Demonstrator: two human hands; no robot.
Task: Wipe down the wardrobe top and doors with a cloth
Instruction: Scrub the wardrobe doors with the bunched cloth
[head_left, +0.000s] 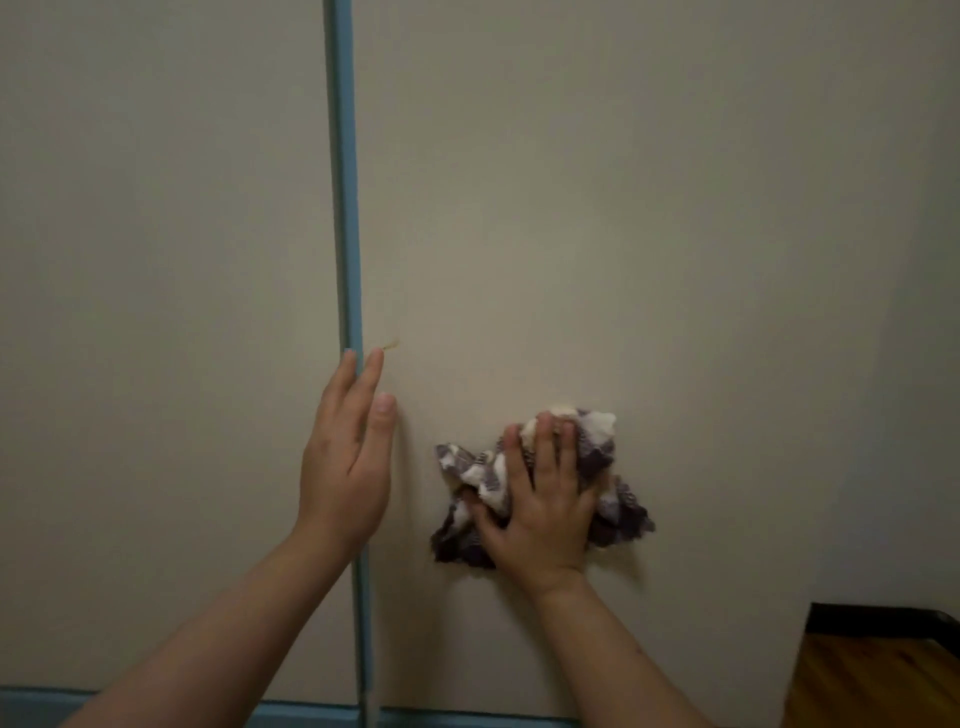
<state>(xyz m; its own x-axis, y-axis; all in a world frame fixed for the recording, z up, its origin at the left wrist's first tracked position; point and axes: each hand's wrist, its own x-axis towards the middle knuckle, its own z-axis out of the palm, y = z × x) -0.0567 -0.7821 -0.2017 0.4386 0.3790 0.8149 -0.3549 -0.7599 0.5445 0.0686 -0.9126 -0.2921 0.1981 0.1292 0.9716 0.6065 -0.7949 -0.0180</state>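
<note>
Two beige wardrobe doors fill the view, the left door (156, 312) and the right door (597, 234), parted by a blue vertical strip (347, 208). My right hand (540, 499) presses a crumpled purple-and-white checked cloth (597, 436) flat against the lower part of the right door. My left hand (348, 462) rests with fingers apart on the blue strip and the right door's left edge, holding nothing. A small yellowish mark (390, 344) sits on the right door just above my left fingertips.
A blue band (467, 719) runs along the bottom of the doors. At the lower right, a brown wooden surface (872, 675) with a dark back edge stands beside the wardrobe.
</note>
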